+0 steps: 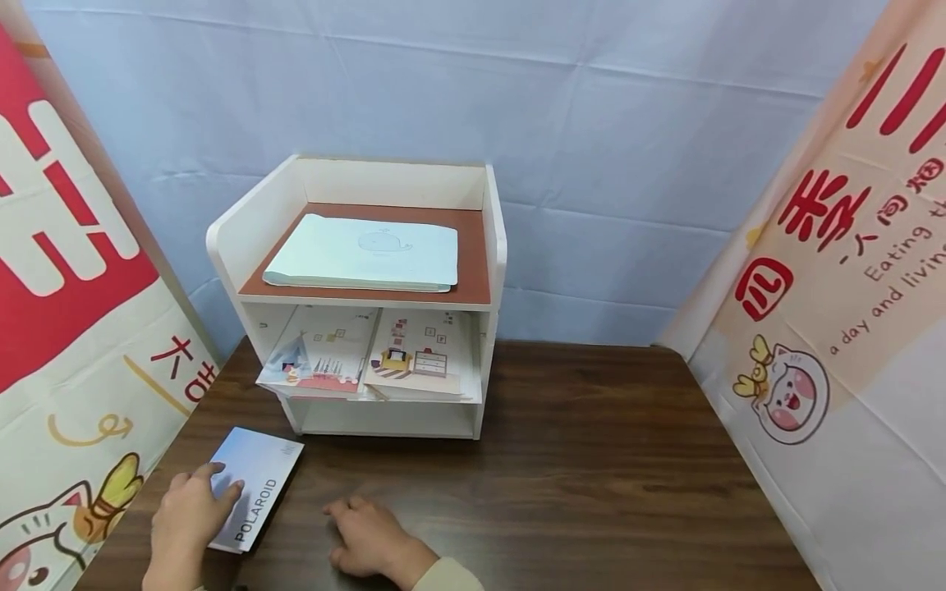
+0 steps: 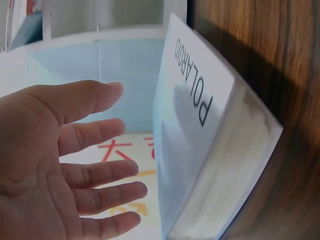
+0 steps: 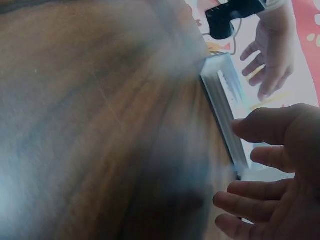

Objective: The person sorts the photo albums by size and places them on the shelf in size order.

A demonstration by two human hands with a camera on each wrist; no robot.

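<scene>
A thick pale-blue and white book (image 1: pixel 259 476) marked POLAROID lies on the dark wooden table, left of the middle. My left hand (image 1: pixel 190 513) is over its left side; in the left wrist view, the fingers (image 2: pixel 105 172) and thumb are extended and a gap separates them from the cover. To the right of the book, my right hand (image 1: pixel 369 538) is low over the table with fingers loosely extended, holding nothing. In the right wrist view, both hands show around the book (image 3: pixel 225 105), and the right fingers (image 3: pixel 250 200) are spread apart.
Behind the book stands a white shelf unit (image 1: pixel 495 263) with a brown top panel. A pale book with a whale drawing (image 1: pixel 369 250) lies on top; two illustrated booklets (image 1: pixel 417 357) lie in the middle compartment. Printed cloths (image 1: pixel 828 271) hang at both sides.
</scene>
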